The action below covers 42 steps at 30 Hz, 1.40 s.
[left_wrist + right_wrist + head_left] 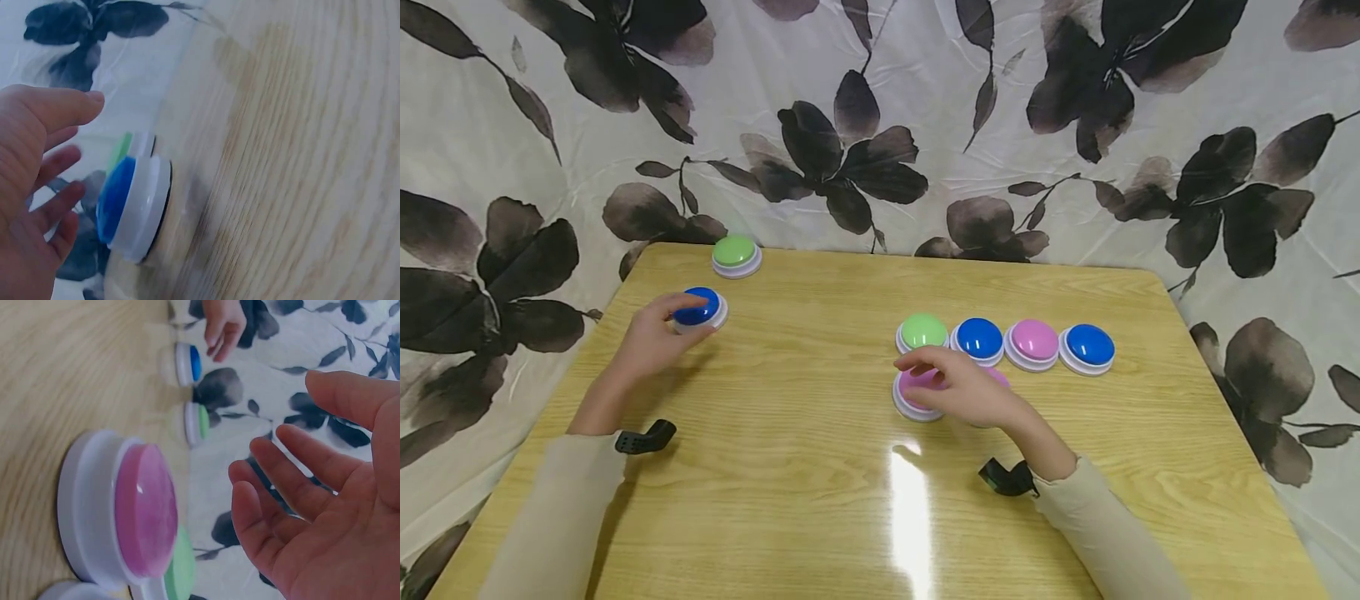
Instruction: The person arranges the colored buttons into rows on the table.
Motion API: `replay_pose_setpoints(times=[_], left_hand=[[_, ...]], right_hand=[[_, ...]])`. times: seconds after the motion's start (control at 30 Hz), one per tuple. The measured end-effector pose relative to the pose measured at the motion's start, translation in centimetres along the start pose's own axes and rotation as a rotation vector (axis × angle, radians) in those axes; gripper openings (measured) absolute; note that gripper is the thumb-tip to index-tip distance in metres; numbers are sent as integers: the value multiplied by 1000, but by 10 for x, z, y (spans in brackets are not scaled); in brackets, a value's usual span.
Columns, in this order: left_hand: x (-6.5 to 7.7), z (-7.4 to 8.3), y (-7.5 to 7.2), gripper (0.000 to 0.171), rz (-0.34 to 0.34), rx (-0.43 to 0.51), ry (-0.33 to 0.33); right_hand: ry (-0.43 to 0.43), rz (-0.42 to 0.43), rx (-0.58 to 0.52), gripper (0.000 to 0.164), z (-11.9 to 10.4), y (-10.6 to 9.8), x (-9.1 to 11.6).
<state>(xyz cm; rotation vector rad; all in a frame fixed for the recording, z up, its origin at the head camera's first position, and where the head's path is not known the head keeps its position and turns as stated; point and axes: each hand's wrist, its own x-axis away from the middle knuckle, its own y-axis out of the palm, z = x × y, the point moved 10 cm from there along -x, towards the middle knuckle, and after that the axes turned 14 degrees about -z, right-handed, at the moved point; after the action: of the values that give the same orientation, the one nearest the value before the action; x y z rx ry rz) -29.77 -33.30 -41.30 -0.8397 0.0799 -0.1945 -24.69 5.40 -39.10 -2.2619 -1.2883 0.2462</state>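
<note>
My left hand (655,337) hovers at a blue push button (698,316) with a white round base, on the left of the table. In the left wrist view its loosely bent fingers (56,165) stand apart from the blue dome (115,197). My right hand (970,390) is over a pink button (906,408) in the front row on the right. The right wrist view shows that palm with nothing in it, beside the pink dome (150,509). Another pink button (1000,377) is mostly hidden behind the right hand.
Behind the front pair runs a row: a green button (923,329), a blue button (980,337), a pink button (1034,340) and another blue button (1090,344). One green button (734,252) sits at the back left edge of the wooden table (775,500). Floral cloth (715,108) hangs behind.
</note>
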Motion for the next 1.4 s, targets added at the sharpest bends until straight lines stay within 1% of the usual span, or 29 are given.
replay_pose_setpoints(times=[0.1, 0.2, 0.33, 0.5, 0.63, 0.77, 0.87, 0.97, 1.2, 1.4], left_hand=[[-1, -10, -7, 50, 43, 10, -22], [-4, -19, -10, 57, 63, 23, -49], [-8, -32, -7, 70, 51, 28, -92], [-10, -48, -2, 85, 43, 80, -144], [-11, -59, 2, 95, 36, 112, -171], [-12, -76, 7, 104, 8, 131, -226], [-12, -87, 10, 107, 6, 132, -278], [-12, -90, 12, 104, 14, 124, -294], [-16, -85, 13, 102, 35, 123, -286], [-12, -83, 14, 103, 26, 102, -290]], right_hand=[[-7, -15, -14, 37, 1, 4, -5], [-10, -23, -24, 36, 3, 8, -9], [-18, -23, -28, 36, 6, 12, -19], [-19, -11, -18, 34, 7, 15, -36], [-14, -17, -47, 33, 8, 20, -49], [-12, -41, -69, 33, 7, 27, -57], [-7, -63, -69, 35, 5, 32, -60], [5, -75, -82, 34, 5, 36, -60], [25, -84, -110, 34, 9, 42, -59], [34, -110, -103, 35, 9, 48, -68]])
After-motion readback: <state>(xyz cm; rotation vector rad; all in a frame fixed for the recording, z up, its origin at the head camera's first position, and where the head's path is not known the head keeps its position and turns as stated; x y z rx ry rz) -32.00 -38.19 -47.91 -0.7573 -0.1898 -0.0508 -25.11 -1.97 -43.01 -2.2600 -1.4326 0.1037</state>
